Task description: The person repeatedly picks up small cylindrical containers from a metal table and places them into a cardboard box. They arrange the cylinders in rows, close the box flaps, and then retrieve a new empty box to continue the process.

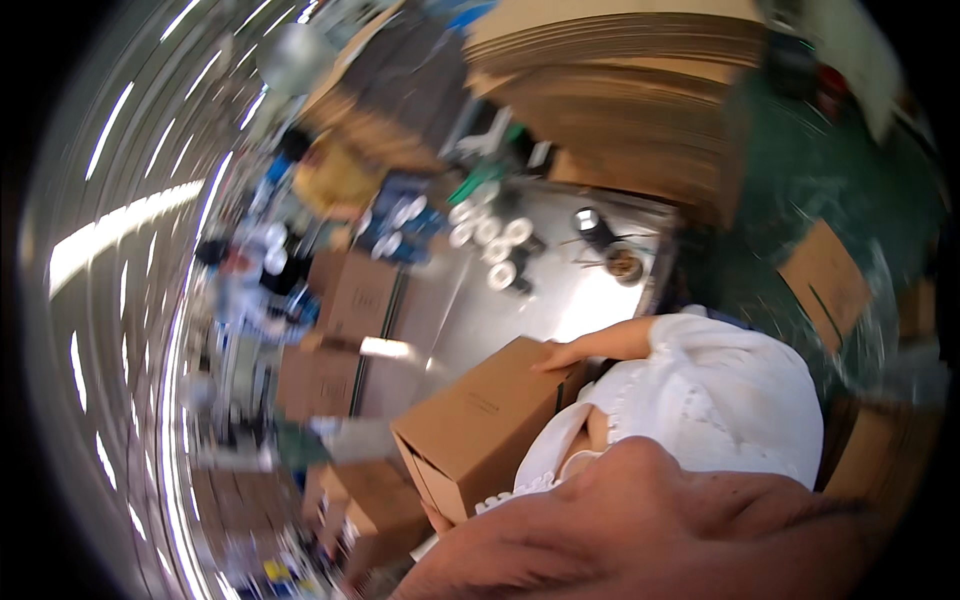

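Observation:
A closed brown cardboard box is held in front of my white-clothed body, with its long side tilted across the view. My right hand grips the box's upper right corner, fingers lying over the edge. At the lower left end, my left hand holds the box from its near edge; only a few of its fingers show. A flap at that end stands slightly apart from the box. Beyond the box is a shiny metal table, on which several white-topped cylindrical containers stand in a group.
Near the table's far right corner are a dark cylinder and a round container of small brown items. Stacked flat cardboard rises behind. Two cartons stand left, near other people. A loose cardboard sheet lies on the green floor.

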### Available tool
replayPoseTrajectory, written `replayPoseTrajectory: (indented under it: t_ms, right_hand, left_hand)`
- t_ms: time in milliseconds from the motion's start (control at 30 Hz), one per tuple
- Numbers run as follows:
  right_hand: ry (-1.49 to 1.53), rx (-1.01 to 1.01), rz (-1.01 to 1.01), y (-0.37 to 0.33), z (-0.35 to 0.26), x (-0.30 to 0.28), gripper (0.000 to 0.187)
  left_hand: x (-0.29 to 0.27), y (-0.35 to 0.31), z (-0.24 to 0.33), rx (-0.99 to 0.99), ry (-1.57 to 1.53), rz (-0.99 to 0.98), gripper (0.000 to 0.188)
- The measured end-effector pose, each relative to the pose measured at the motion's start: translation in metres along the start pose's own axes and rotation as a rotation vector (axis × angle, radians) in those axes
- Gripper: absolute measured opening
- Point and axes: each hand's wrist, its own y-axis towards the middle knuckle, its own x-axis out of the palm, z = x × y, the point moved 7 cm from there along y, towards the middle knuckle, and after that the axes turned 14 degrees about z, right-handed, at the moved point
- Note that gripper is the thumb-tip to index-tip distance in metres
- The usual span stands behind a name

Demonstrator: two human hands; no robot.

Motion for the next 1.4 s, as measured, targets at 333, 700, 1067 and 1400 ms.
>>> replayPoseTrajectory:
  t_ms: [333, 700, 1067, 1400]
  right_hand:
    - [0.473, -0.025, -0.424, -0.063, -0.146, -0.044, 0.039]
    - [0.227, -0.056, -0.401, -0.080, -0.238, -0.020, 0.041]
    - [-0.022, -0.065, -0.830, -0.121, -0.179, 0.106, 0.077]
    - [-0.526, -0.231, 0.565, -0.048, -0.102, -0.224, 0.102]
  left_hand:
    - [-0.057, -0.036, -0.115, -0.512, -0.746, -0.173, 0.061]
    - [0.023, -0.078, -0.276, -0.731, -0.005, 0.055, 0.058]
    - [0.116, -0.044, -0.018, 0.156, 0.861, -0.136, 0.052]
    - [0.113, 0.032, -0.079, -0.183, 0.676, -0.359, 0.039]
